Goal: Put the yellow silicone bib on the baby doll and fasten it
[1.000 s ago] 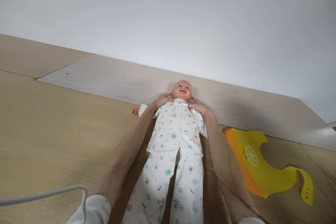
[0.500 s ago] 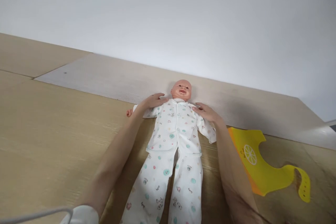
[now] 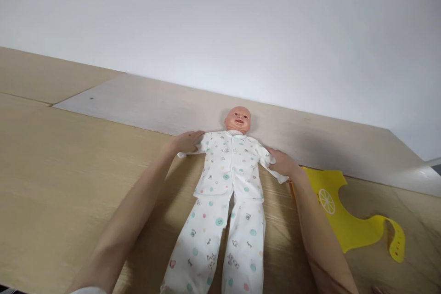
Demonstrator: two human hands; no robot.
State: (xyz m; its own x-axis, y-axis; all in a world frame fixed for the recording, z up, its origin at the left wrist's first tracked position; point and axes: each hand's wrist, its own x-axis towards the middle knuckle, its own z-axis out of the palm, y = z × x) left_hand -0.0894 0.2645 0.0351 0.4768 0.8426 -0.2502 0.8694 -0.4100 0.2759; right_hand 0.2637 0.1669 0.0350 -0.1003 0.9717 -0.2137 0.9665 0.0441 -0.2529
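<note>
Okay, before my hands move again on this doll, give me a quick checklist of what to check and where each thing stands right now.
1. Doll lying flat on its back on the wooden surface: ok.
2. Left hand resting on the doll's sleeve at the image-left side: ok.
3. Right hand on the other sleeve: ok.
4. Whether either hand is gripping the fabric or just pressing it flat: cannot tell.
5. Shirt front closed and lying smooth: ok.
6. Yellow bib lying apart from the doll, beside the right forearm: ok.

Head view, forward and down
</note>
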